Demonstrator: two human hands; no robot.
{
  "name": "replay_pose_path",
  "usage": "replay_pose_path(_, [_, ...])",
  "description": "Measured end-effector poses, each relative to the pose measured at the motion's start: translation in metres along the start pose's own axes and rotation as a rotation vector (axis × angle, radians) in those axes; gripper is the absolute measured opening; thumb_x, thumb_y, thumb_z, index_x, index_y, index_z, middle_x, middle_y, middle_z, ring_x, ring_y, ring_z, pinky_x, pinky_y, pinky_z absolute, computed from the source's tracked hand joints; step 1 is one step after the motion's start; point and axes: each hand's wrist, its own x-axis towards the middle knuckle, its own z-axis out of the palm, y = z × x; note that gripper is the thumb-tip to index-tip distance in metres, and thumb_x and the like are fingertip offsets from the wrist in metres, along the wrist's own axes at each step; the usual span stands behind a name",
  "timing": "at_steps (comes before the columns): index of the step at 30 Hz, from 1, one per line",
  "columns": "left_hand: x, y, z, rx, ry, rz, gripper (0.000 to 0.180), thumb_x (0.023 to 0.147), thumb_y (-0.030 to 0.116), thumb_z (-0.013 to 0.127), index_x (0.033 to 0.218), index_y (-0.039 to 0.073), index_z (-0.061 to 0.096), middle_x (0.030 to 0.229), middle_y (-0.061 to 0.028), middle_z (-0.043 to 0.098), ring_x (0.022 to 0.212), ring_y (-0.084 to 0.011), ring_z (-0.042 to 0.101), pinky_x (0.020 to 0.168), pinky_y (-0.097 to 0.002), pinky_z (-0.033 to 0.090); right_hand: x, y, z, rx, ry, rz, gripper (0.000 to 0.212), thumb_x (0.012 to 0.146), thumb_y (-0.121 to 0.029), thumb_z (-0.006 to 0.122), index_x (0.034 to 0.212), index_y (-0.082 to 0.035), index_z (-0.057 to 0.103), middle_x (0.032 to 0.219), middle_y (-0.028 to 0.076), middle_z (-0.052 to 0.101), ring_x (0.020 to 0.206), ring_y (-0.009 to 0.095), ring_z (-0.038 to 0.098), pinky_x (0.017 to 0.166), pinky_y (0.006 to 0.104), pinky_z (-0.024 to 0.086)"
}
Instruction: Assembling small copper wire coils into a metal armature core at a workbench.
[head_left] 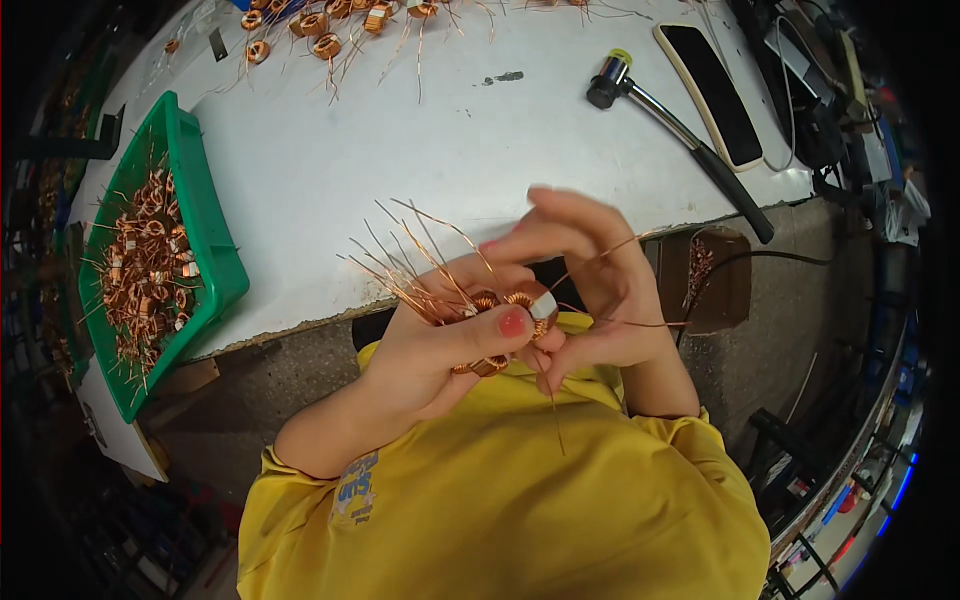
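My left hand (425,350) is closed around several copper-wound toroid coils, with its thumb pressed on them. Their long wire leads fan out to the upper left. At the right end of this bunch sits a coil (541,306) with a white patch, its copper leads running across towards my right hand (615,290). The fingers of my right hand are curved and apart, slightly blurred, and its thumb is close below that coil. Whether the thumb touches a lead, I cannot tell. One thin lead hangs down in front of the yellow shirt.
A green bin (215,255) full of wound coils stands at the left. More coils (326,45) lie along the table's far edge. A mallet (680,135) and a phone (712,97) lie at the right. Below the table edge, a box (728,290) contains copper-coloured pieces.
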Motion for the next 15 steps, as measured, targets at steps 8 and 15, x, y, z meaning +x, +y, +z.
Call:
replay_pose_path(8, [-0.003, 0.002, 0.001, 0.315, 0.159, -0.004, 0.030, 0.074, 0.000, 0.065, 0.101, 0.001, 0.053, 0.086, -0.0125, 0.060, 0.075, -0.0207, 0.061, 0.062, -0.0260, 0.051, 0.004, 0.007, -0.002, -0.059, -0.115, -0.045, 0.101, 0.036, -0.013, 0.087, 0.123, 0.004, 0.038, 0.092, 0.011, 0.064, 0.077, 0.016, 0.052, 0.074, 0.0245, 0.039])
replay_pose_path(15, [0.000, -0.006, -0.008, 0.158, 0.106, 0.014, 0.025, 0.073, -0.004, 0.067, 0.095, 0.000, 0.056, 0.089, -0.0121, 0.061, 0.068, -0.0175, 0.061, 0.060, -0.0214, 0.049, 0.006, 0.017, -0.015, 0.180, -0.141, -0.153, 0.087, 0.045, 0.001, 0.083, 0.122, 0.000, 0.042, 0.091, 0.009, 0.062, 0.074, 0.010, 0.050, 0.074, 0.0226, 0.040])
